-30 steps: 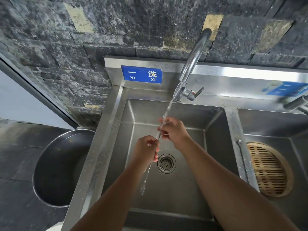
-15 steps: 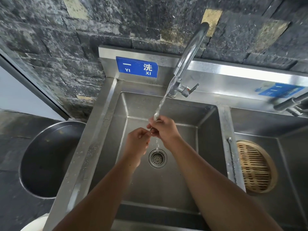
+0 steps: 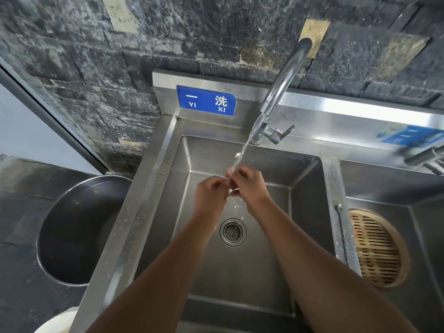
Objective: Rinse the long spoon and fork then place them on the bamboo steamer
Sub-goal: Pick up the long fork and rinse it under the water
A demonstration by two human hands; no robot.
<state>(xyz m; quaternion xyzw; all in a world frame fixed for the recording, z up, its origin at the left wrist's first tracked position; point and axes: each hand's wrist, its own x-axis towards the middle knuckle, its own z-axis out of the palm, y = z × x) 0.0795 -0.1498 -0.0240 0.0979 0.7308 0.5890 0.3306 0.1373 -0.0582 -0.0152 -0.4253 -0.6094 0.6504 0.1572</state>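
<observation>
Under the faucet [image 3: 286, 75], both hands busy: left hand [image 3: 210, 194] and right hand [image 3: 248, 188] pinched together in the stream, closed around a slim metal utensil [image 3: 237, 157] poking up toward the spout, probably the long spoon or fork, too hidden to call. Long axis running up along the water. Bamboo steamer [image 3: 377, 247] waiting in the neighbouring basin, off to the right, nearer the right hand. Second utensil [image 3: 341, 227] lying lengthwise on the divider between the basins.

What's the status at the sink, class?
Both hands under the tap stream, fingers rubbing something small. Second utensil waits on divider. Steamer bare, nothing blocking.
</observation>
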